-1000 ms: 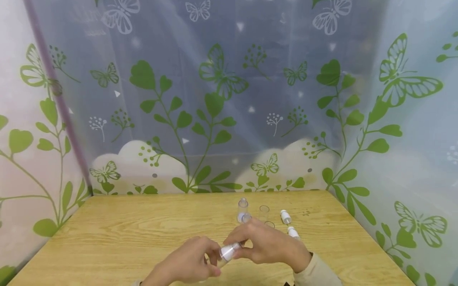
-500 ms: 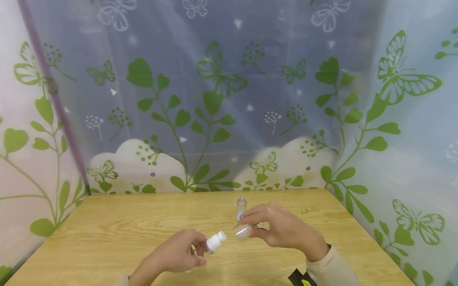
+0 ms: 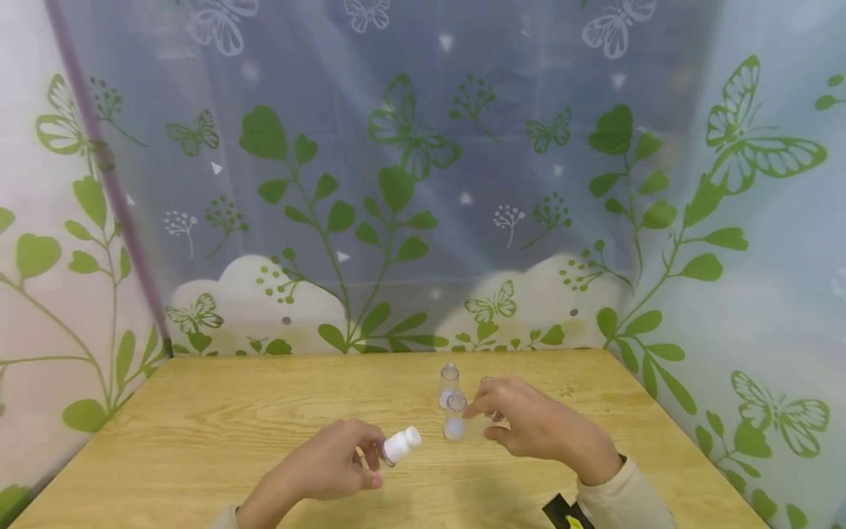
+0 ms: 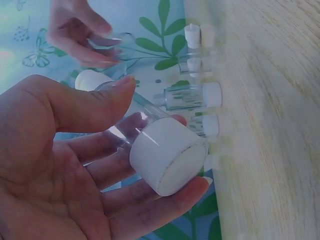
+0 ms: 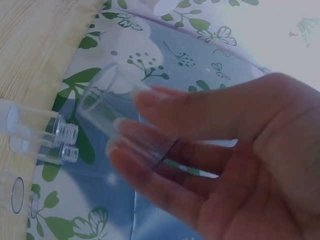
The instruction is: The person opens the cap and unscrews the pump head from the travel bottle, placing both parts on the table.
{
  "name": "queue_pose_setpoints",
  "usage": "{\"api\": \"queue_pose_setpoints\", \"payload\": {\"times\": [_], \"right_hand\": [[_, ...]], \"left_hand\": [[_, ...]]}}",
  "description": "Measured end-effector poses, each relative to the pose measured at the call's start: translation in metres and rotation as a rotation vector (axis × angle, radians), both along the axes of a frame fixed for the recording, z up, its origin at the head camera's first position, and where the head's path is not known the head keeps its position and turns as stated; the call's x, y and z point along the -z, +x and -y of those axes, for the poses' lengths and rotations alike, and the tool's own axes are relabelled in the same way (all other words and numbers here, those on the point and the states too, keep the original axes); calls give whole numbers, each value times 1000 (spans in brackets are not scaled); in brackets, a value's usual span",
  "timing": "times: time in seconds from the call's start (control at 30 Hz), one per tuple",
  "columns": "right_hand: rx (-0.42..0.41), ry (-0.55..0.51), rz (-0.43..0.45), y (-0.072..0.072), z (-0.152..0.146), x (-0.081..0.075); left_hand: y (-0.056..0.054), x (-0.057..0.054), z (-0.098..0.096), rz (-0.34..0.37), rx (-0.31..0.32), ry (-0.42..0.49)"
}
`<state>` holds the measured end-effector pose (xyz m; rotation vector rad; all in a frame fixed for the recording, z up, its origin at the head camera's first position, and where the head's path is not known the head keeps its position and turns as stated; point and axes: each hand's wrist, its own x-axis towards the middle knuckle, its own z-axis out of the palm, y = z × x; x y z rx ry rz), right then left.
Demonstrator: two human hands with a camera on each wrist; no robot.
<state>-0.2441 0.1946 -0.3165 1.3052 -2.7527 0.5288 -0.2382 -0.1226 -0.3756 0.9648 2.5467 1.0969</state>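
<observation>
My left hand (image 3: 333,459) grips a small clear pump bottle (image 4: 167,155) with a white base, tilted. Its white pump top (image 3: 403,443) points up and to the right, uncovered. Between the thumb and fingers of my right hand (image 3: 532,426) is a clear cylindrical cap (image 5: 102,100), open at the end that faces away from the hand. In the head view the cap is hard to make out beside the fingers. Just left of that hand, two clear bottles with threaded necks stand on the table, a far bottle (image 3: 449,377) and a near bottle (image 3: 454,422).
Clear caps (image 5: 17,195) stand beside the bottles, partly hidden by my right hand in the head view. A white pump top (image 4: 192,36) shows in the left wrist view. A black and yellow object (image 3: 562,512) lies by my right sleeve. Patterned curtains (image 3: 396,242) surround the wooden table (image 3: 264,397).
My right hand has drawn the clear cap off the left hand's bottle and carried it right, toward the standing things. The white pump top has come into view. My left hand has shifted slightly left.
</observation>
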Motion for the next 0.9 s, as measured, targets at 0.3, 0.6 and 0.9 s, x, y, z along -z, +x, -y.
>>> {"api": "queue_pose_setpoints", "payload": {"times": [0.3,0.6,0.9], "right_hand": [[84,79,74,-4,-5,5],[138,116,157,-10,-8,16],[215,131,224,-17,-7,29]], "left_hand": [[5,-3,-4,12,-4,4],[7,-2,-7,29,-22,-16],[7,0,-7,12,-29,-37]]}}
